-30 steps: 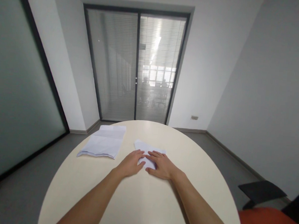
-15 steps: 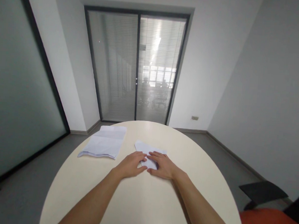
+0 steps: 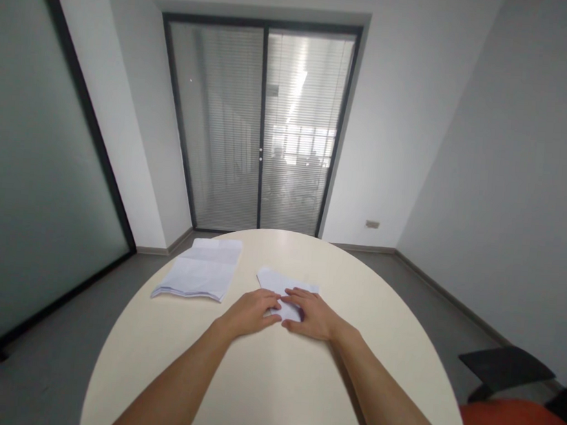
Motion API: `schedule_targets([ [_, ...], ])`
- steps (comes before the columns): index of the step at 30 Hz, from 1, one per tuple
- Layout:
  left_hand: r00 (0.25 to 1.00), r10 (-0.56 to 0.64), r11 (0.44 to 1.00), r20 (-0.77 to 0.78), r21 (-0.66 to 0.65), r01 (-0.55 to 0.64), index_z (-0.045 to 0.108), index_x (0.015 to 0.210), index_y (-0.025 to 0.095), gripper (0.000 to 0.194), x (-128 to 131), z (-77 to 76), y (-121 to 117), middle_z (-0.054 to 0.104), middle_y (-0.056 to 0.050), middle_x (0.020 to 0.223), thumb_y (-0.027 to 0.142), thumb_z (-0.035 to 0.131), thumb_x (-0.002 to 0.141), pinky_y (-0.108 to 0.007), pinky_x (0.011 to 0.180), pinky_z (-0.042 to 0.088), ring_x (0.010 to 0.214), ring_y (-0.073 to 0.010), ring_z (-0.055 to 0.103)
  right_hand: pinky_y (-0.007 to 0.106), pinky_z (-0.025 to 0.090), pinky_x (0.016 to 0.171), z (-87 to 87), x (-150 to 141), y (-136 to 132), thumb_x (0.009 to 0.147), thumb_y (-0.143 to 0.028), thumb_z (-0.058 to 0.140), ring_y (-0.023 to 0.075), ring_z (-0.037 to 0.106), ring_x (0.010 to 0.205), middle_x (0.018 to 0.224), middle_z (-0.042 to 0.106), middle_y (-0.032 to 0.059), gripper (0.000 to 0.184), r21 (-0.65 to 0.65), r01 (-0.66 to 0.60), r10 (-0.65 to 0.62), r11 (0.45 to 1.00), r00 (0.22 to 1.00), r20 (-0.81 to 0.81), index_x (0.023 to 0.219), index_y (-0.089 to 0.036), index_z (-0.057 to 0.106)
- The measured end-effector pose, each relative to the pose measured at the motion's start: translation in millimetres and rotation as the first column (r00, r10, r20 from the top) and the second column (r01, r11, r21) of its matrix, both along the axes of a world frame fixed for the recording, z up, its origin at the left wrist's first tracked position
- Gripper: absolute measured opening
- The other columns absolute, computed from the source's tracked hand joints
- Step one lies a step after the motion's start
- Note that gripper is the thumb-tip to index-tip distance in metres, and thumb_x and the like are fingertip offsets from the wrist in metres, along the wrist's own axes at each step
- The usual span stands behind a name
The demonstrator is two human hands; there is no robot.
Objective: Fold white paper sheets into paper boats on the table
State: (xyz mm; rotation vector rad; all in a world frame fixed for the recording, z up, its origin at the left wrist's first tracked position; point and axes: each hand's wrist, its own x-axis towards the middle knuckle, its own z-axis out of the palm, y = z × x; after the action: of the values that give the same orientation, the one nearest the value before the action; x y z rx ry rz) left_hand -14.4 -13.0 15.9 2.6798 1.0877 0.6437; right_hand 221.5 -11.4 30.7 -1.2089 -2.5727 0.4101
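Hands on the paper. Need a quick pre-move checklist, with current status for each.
1. Left hand at the paper: ok, fingers over its left part.
2. Right hand at the paper: ok, fingers over its right part.
3. Paper on the table, away from the rim: ok.
4. Paper stack apart from the working piece: ok, off to the left with bare tabletop between.
5. Paper edges lined up: cannot tell, the hands cover part of it.
6. Chair away from both hands: ok, it is at the far right.
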Motion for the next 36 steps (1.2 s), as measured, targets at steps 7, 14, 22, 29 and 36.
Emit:
schedule_targets([
  [7, 0.997, -0.022, 1.000, -0.071, 0.008, 0.022, 0.071, 0.105, 0.023, 0.019, 1.1, 6.6, -1.9, 0.070, -0.004, 0.122, 0.032, 0.060, 0.094, -0.032, 0.103, 0.046, 0.117, -0.0209, 0.063, 0.050, 0.031, 0.115, 0.0, 0.8, 0.7, 0.081, -0.056, 0.065, 0.0326, 0.042, 0.139, 0.150, 0.047, 0.0132, 0.066, 0.004, -0.012, 0.012, 1.000, 1.000, -0.014, 0.137, -0.023, 0.059],
  [14, 0.993, 0.092, 0.996, -0.077, -0.001, -0.092, 0.068, 0.115, 0.022, 0.025, 0.3, 2.9, -0.5, 0.067, -0.006, 0.129, 0.031, 0.056, 0.096, -0.036, 0.103, 0.046, 0.120, -0.0226, 0.062, 0.045, 0.033, 0.116, -2.6, 4.8, 2.9, 0.080, -0.057, 0.066, 0.0304, 0.046, 0.137, 0.146, 0.052, 0.0167, 0.068, 0.009, 0.001, 0.000, 1.000, 0.998, -0.056, 0.133, -0.015, 0.062],
  [22, 0.990, 0.123, 0.992, -0.076, -0.016, -0.124, 0.067, 0.118, 0.023, 0.031, -1.9, -1.0, -0.5, 0.063, -0.007, 0.135, 0.040, 0.060, 0.092, -0.038, 0.106, 0.044, 0.126, -0.0249, 0.058, 0.041, 0.041, 0.109, 0.9, 6.1, 2.3, 0.079, -0.044, 0.067, 0.0293, 0.056, 0.126, 0.137, 0.061, 0.0120, 0.050, -0.006, 0.031, -0.032, 0.999, 0.998, -0.052, 0.122, -0.018, 0.070],
  [29, 0.990, 0.111, 0.994, -0.091, -0.011, -0.112, 0.069, 0.113, 0.025, 0.025, -0.5, 0.0, 0.7, 0.066, -0.006, 0.131, 0.037, 0.057, 0.095, -0.037, 0.104, 0.044, 0.124, -0.0241, 0.059, 0.040, 0.042, 0.109, 3.9, 3.8, -0.7, 0.076, -0.047, 0.069, 0.0289, 0.057, 0.125, 0.135, 0.063, 0.0110, 0.052, 0.001, 0.025, -0.025, 1.000, 0.997, -0.072, 0.121, -0.020, 0.070],
  [36, 0.986, 0.115, 0.993, -0.121, 0.013, -0.114, 0.067, 0.110, 0.024, 0.024, 1.3, 2.4, -0.4, 0.071, -0.005, 0.119, 0.038, 0.052, 0.097, -0.032, 0.093, 0.048, 0.107, -0.0231, 0.067, 0.039, 0.043, 0.107, 3.6, 2.8, -0.7, 0.075, -0.039, 0.068, 0.0281, 0.059, 0.122, 0.133, 0.063, 0.0117, 0.048, 0.008, 0.018, -0.017, 1.000, 0.997, -0.073, 0.118, -0.018, 0.071],
])
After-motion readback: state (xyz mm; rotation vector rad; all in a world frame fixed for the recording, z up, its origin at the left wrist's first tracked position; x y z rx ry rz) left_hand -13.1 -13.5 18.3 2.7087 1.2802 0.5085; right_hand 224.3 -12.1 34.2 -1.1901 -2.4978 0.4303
